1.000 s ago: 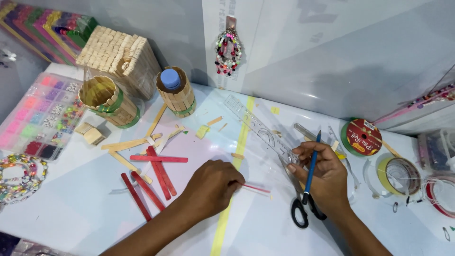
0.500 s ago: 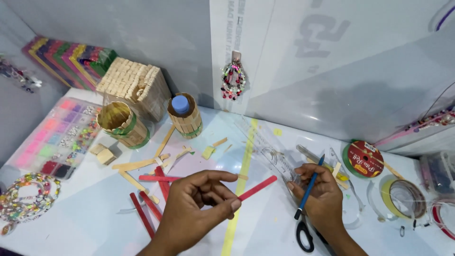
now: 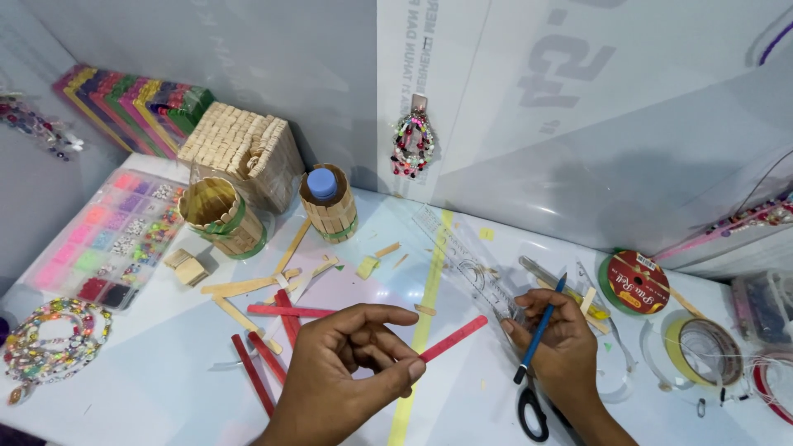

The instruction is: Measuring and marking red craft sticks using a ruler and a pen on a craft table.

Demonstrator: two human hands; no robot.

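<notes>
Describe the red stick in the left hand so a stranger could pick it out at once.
On the white table, look just right of the yellow tape stripe. The red craft stick is pinched in the left hand, pointing toward the clear ruler. Unlike the other red sticks, it is lifted, not lying flat.

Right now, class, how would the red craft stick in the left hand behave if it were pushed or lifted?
The red craft stick is thin and flat, so probably light. It juts straight from the left hand without sagging, so likely stiff. Flat faces suggest sliding, not rolling.
</notes>
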